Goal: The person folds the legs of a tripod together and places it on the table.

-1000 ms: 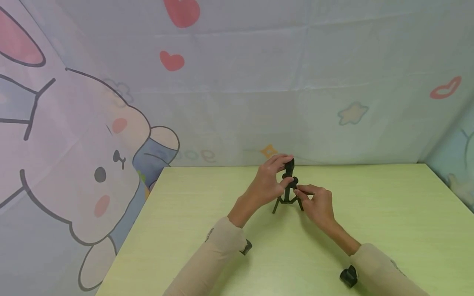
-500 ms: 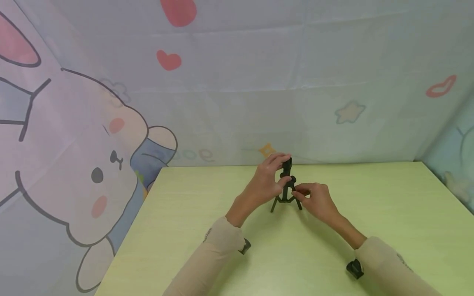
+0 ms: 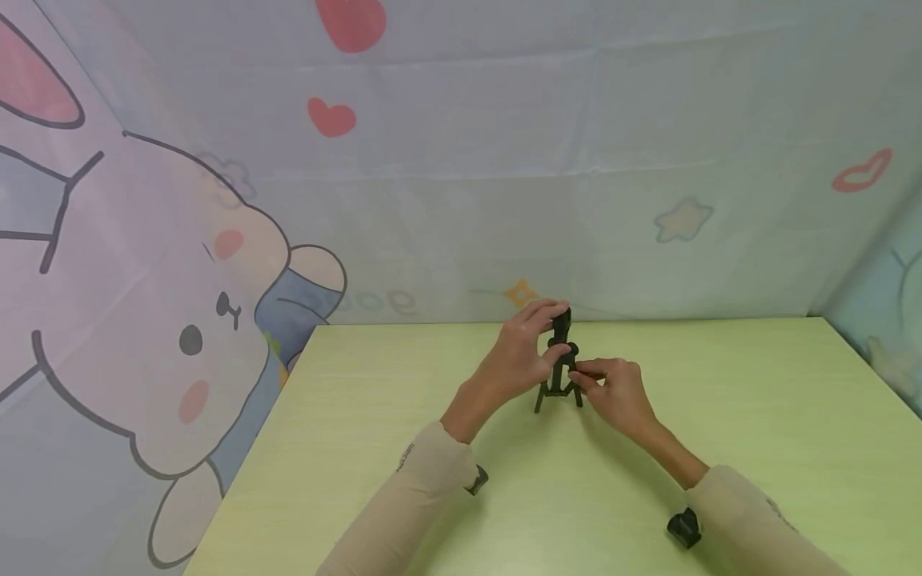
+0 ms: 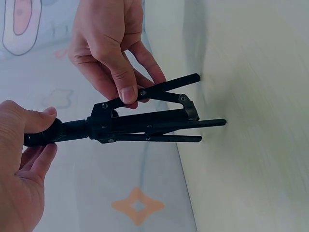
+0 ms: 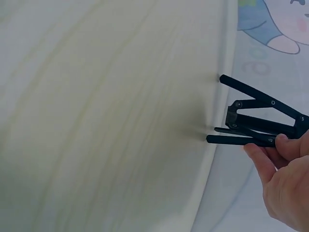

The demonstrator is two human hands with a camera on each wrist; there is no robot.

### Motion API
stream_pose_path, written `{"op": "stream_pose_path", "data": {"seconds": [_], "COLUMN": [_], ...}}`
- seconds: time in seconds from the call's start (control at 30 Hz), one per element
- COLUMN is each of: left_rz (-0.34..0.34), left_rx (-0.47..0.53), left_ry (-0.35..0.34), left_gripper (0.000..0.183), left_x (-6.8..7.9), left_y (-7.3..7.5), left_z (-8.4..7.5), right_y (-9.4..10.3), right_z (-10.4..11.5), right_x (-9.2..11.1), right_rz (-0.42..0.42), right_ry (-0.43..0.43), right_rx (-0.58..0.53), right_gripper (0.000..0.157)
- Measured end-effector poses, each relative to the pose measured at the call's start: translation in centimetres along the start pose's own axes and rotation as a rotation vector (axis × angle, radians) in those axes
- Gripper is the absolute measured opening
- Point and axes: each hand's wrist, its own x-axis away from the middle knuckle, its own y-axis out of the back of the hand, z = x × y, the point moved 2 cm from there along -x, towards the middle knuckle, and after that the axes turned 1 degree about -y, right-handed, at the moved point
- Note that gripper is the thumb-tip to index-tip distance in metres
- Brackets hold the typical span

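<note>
A small black tripod (image 3: 557,376) stands roughly upright near the back of the table, its legs partly spread. My left hand (image 3: 520,352) holds its upper part, fingers at the top and thumb lower down. In the left wrist view, the thumb and fingers of that left hand (image 4: 19,164) close around the tripod's head (image 4: 50,133). My right hand (image 3: 615,392) pinches the right leg between thumb and fingers, near a brace joint. The right wrist view shows the right hand (image 5: 289,181) on that leg (image 5: 236,140). Whether every foot touches the table cannot be told.
The pale yellow-green table (image 3: 432,368) ends at a hanging cloth (image 3: 446,200) printed with hearts and a rabbit, close behind the tripod. Black wrist cameras (image 3: 684,528) sit under both beige sleeves (image 3: 432,472).
The tripod's legs have drawn closer together in the last half second, the right one moving inward with my right hand. My left hand keeps its hold on the top.
</note>
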Motion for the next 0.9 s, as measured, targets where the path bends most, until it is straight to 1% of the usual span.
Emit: {"op": "stream_pose_path", "data": {"seconds": [0.2,0.43,0.5,0.63,0.73,0.9], "left_rz": [0.003,-0.008,-0.013,-0.02,-0.026,-0.026], "left_rx": [0.013,0.033,0.044,0.043,0.041,0.044], "left_ry": [0.006,-0.007,-0.014,-0.021,-0.025,-0.034], "left_gripper": [0.054,0.055,0.054,0.054,0.054,0.054], "left_x": [0.01,0.02,0.02,0.03,0.04,0.06], "left_y": [-0.06,-0.12,-0.15,-0.17,-0.15,-0.18], "left_z": [0.01,-0.02,0.05,0.22,0.35,0.54], "right_y": [-0.18,-0.33,-0.32,-0.2,-0.06,0.26], "right_z": [-0.27,-0.58,-0.6,-0.55,-0.59,-0.86], "right_x": [0.25,0.33,0.31,0.11,-0.11,-0.39], "right_rz": [-0.036,-0.018,-0.016,-0.013,0.015,0.098], "right_ry": [-0.005,-0.065,-0.058,-0.019,-0.012,-0.058], "right_rx": [-0.019,-0.106,-0.111,-0.069,-0.045,-0.069], "right_gripper": [0.013,0.016,0.015,0.012,0.011,0.013]}}
